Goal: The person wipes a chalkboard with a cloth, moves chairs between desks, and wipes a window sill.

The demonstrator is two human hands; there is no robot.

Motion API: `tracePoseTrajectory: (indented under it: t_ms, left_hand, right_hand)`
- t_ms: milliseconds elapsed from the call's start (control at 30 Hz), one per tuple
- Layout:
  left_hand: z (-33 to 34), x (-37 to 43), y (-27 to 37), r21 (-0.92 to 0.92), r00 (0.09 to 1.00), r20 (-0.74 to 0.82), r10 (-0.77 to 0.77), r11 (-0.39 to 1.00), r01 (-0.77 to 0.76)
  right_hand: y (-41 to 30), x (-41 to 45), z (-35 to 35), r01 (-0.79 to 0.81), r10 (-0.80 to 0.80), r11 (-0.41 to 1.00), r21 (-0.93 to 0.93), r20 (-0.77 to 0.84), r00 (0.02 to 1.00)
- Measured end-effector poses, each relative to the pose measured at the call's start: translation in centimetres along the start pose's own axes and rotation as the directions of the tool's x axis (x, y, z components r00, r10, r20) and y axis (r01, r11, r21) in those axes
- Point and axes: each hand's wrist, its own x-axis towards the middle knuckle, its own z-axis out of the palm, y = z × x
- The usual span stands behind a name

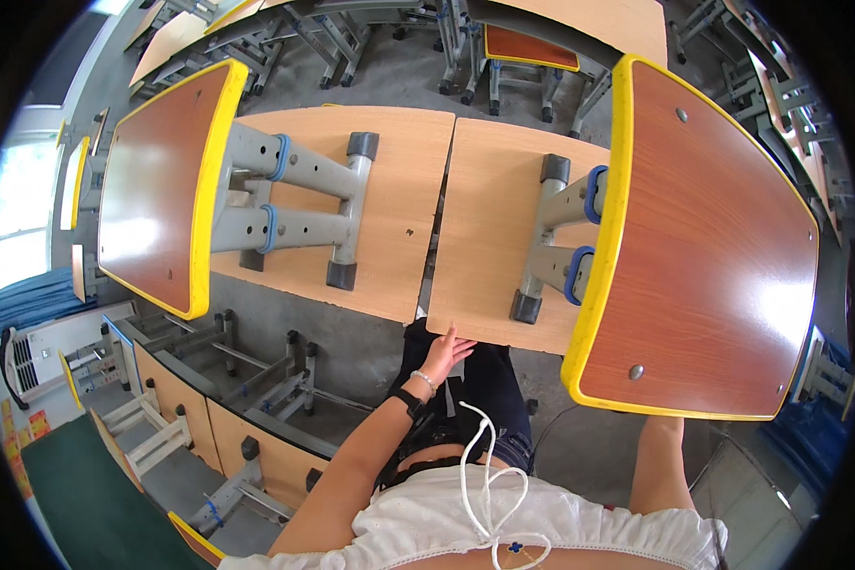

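My left hand [449,350] rests at the near edge of the right one of two wooden desktops [481,285], fingers apart, thumb on top near the gap. A bracelet and a black band are on that wrist. My right hand is hidden; the right forearm goes beneath a stool with a brown seat and yellow rim [712,249]. That stool lies on its side on the right desktop, its grey metal legs pointing left. A similar stool [164,192] lies on its side on the left desktop [399,214], legs pointing right.
More desks [570,21] and a stool [531,48] stand beyond the two desktops. At lower left are desks [242,442] with grey metal frames and a dark green board [92,491]. A blue curtain [28,303] hangs by the window at left.
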Motion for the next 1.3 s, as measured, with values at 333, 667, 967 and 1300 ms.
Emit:
tracePoseTrajectory:
  t_ms: [333,667,967,1300]
  left_hand:
    - [-0.2,0.4,0.4,0.029,0.985,-0.170,-0.009,0.999,0.014]
    - [-2.6,1.0,1.5,0.031,0.978,-0.176,-0.110,0.993,0.117]
    - [-4.7,-0.1,7.8,0.509,0.877,0.173,-0.449,0.803,0.310]
    - [-16.5,-7.7,10.7,0.869,0.983,-0.003,0.184,0.488,-0.089]
  right_hand:
    - [0.9,-1.2,-3.3,0.007,-0.007,0.999,-0.049,-0.006,1.000]
    - [2.8,-4.4,-6.5,-0.032,0.031,0.997,-0.066,-0.020,0.999]
    - [-2.3,-5.0,-2.1,0.146,-0.140,0.986,-0.082,0.068,0.988]
    - [-1.8,-10.3,9.2,0.408,0.191,0.579,-0.706,0.604,0.774]
